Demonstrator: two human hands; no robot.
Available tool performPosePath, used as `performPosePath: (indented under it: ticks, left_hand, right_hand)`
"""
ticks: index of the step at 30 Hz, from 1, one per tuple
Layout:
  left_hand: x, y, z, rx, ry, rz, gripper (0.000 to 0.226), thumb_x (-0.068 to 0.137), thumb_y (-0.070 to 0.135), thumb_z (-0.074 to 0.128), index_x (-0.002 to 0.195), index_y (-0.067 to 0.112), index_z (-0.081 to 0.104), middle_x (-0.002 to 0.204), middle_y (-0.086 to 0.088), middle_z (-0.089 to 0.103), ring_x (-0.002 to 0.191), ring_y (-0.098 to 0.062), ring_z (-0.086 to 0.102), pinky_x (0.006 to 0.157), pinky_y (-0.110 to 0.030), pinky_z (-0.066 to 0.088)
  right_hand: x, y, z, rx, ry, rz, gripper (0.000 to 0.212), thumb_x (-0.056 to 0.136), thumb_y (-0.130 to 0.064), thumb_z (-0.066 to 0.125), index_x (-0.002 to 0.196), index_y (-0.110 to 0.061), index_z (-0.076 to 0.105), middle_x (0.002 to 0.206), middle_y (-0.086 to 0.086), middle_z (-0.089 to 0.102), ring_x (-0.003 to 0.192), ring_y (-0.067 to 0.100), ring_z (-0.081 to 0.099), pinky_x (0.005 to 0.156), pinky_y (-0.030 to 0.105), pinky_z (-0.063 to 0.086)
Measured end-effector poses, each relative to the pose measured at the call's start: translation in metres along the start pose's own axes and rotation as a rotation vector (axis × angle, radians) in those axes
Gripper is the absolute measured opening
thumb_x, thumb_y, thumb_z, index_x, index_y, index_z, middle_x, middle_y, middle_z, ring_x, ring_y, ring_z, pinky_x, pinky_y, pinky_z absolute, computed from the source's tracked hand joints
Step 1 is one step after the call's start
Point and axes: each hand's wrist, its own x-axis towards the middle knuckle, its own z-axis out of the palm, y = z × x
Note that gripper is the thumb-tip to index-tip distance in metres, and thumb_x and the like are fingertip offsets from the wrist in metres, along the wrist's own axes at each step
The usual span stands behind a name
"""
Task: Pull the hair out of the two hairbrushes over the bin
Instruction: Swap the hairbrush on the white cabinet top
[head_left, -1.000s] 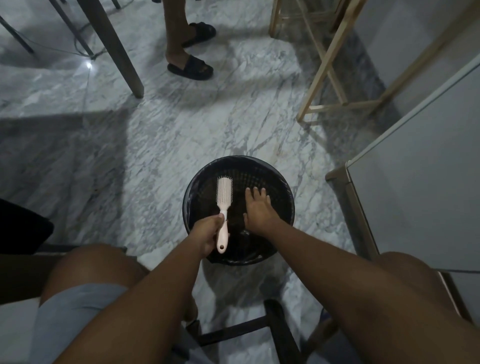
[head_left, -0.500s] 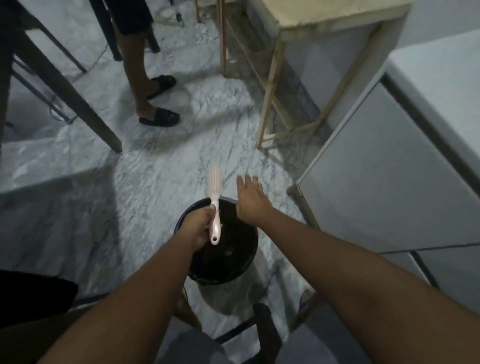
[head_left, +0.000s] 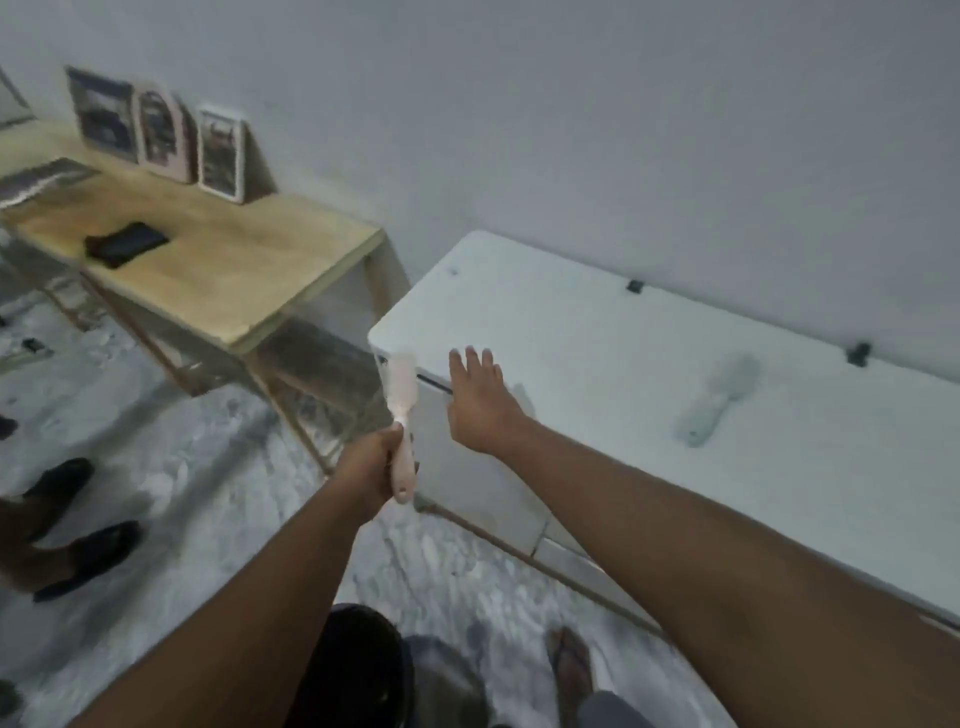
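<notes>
My left hand (head_left: 371, 462) grips the handle of a pale pink hairbrush (head_left: 402, 400), held upright in front of the corner of a white chest (head_left: 597, 332). My right hand (head_left: 478, 402) is open with fingers spread, held over the chest's near left edge and holding nothing. A second, pale blue-grey hairbrush (head_left: 719, 397) lies blurred on the chest's lid, to the right of my right hand. The black bin (head_left: 363, 670) shows only partly at the bottom of the view, below my left forearm.
A wooden table (head_left: 218, 270) stands to the left of the chest, bearing framed pictures (head_left: 156, 132) and a dark flat object (head_left: 124, 244). Another person's feet in dark sandals (head_left: 78, 540) are on the marble floor at the left. My foot (head_left: 571, 670) shows at the bottom.
The view has swung up from the bin to the white chest. Both hands rose away from the bin; my left still holds the pink brush and my right stays open.
</notes>
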Motion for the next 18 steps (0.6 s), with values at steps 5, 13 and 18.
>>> performPosePath:
  ticks: [5,13,18]
  left_hand:
    - [0.014,0.015,0.106,0.13,-0.167,-0.022,0.042,0.098,0.02,0.058,0.129,-0.008,0.054,0.089,-0.013,0.057,0.073,-0.024,0.057,0.062,-0.036,0.052]
    - [0.016,-0.01,0.249,0.346,-0.364,-0.044,0.028,0.097,0.017,0.061,0.117,-0.002,0.06,0.107,-0.013,0.061,0.081,-0.025,0.059,0.063,-0.035,0.056]
    - [0.024,-0.023,0.309,0.521,-0.339,-0.049,0.016,0.093,0.023,0.065,0.1,0.008,0.068,0.088,-0.006,0.067,0.075,-0.022,0.062,0.071,-0.036,0.054]
  right_hand:
    - [-0.029,0.09,-0.058,-0.008,0.067,0.22,0.074,0.095,-0.012,0.048,0.155,0.0,0.005,0.161,0.025,0.005,0.149,0.047,-0.001,0.122,0.052,0.008]
    - [-0.076,0.208,-0.095,-0.048,0.117,0.496,0.073,0.095,-0.014,0.045,0.155,-0.001,0.005,0.161,0.025,0.006,0.149,0.047,0.0,0.122,0.051,0.009]
    - [-0.084,0.255,-0.102,-0.037,0.108,0.59,0.075,0.093,-0.015,0.047,0.155,-0.002,0.006,0.161,0.024,0.007,0.149,0.047,0.001,0.122,0.051,0.01]
